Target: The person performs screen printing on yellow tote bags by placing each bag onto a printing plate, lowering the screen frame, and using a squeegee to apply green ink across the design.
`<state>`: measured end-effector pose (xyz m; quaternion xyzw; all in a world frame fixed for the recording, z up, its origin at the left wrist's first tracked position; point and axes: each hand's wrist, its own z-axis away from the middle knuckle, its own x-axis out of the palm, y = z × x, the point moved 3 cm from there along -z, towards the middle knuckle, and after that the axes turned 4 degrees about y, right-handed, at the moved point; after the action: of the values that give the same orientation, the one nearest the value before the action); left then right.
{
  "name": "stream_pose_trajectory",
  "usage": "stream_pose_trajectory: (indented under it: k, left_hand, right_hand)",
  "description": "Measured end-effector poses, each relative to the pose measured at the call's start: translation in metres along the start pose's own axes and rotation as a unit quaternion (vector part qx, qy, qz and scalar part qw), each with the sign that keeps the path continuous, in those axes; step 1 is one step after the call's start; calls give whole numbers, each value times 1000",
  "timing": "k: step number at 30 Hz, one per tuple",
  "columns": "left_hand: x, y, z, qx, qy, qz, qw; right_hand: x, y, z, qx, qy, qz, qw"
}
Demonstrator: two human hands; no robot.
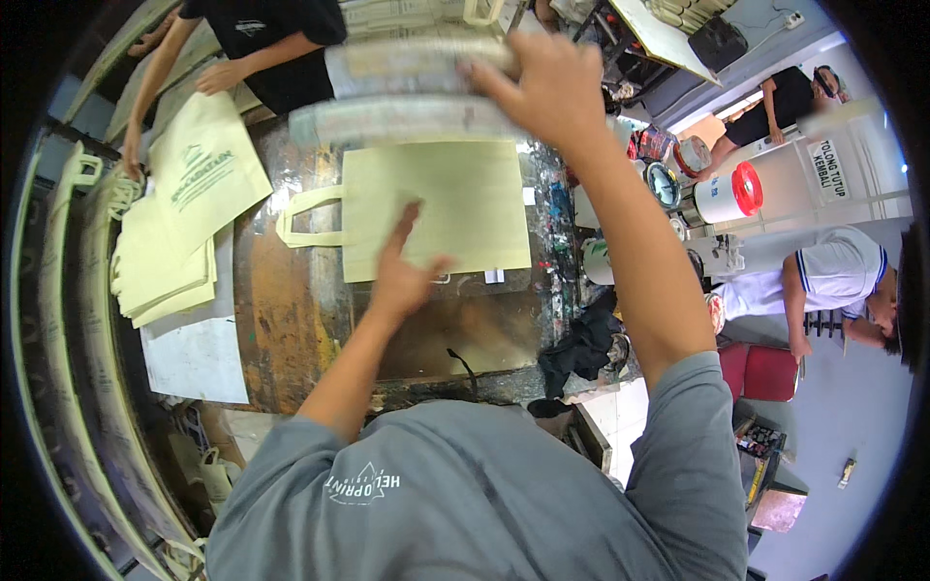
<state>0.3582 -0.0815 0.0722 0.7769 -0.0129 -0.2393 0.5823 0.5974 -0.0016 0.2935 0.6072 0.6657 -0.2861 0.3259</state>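
A plain pale-yellow fabric bag (455,208) lies flat on the stained work table, its loop handle (308,217) stretched to the left. My left hand (409,276) is over the bag's near edge, index finger and thumb spread, holding nothing. Whether it touches the fabric I cannot tell. At the far side my right hand (557,87) grips the right end of a screen-printing frame (407,118). The frame is blurred and tilted up beyond the bag's far edge. Part of its right end is hidden behind my fingers.
At far left a co-worker's hand (221,76) holds a printed bag (208,169) over a bag stack (174,281). Long racks (107,339) line the left. Paint tubs (727,197) and a black cloth (579,353) are at right. Two other people are farther right.
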Motion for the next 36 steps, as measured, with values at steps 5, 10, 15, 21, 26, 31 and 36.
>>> stream_pose_trajectory:
  k: [5,10,15,21,26,31,36]
  left_hand:
    - [-79,27,47,-287,103,583,753]
    - [-54,-40,95,-382,78,528,755]
    - [-47,-59,103,-410,84,486,767]
    - [-36,-69,107,-432,91,481,757]
    - [-38,-73,108,-456,98,470,749]
    - [-36,-79,105,-486,94,481,723]
    - [-56,-90,105,-664,-77,335,664]
  right_hand:
    - [30,-27,134,-9,-224,-39,974]
    - [60,-34,194,32,-274,-74,958]
    - [59,-50,212,32,-300,-64,951]
    - [84,-57,248,10,-237,-31,971]
    - [162,-30,193,32,-211,-23,977]
    - [254,20,123,13,-179,34,983]
    - [262,43,71,-4,-217,-16,976]
